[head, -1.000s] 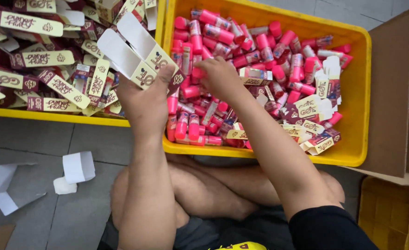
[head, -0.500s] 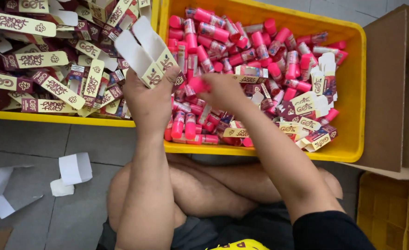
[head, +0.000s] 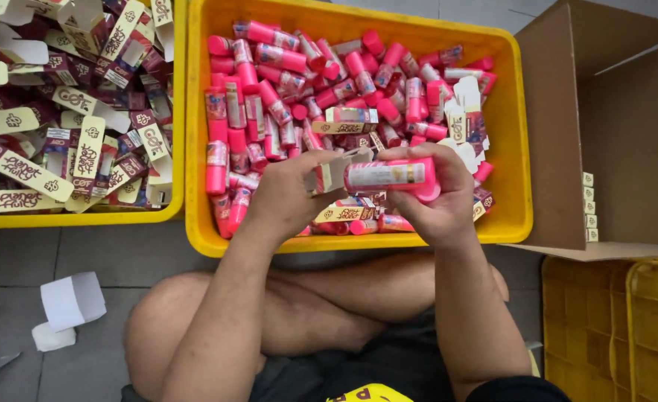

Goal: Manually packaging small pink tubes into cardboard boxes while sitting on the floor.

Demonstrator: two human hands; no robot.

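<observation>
My right hand [head: 437, 199] grips a pink tube with a white label [head: 392, 176], held level over the near edge of a yellow bin [head: 511, 126] full of pink tubes [head: 284, 82]. My left hand [head: 288, 195] holds a small open carton [head: 330, 173] with its mouth facing the tube's left end. The two meet just above the bin's front rim. Several filled and folded cartons lie among the tubes.
A second yellow bin [head: 174, 112] at the left holds several flat maroon and cream cartons [head: 83, 141]. An open cardboard box [head: 627, 126] stands at the right, above yellow crates [head: 612, 327]. White paper scraps [head: 72, 301] lie on the grey floor by my bare knees.
My left hand brought the carton down from over the left bin. My right hand lifted a tube out of the pile. Both hands now meet at the bin's front edge.
</observation>
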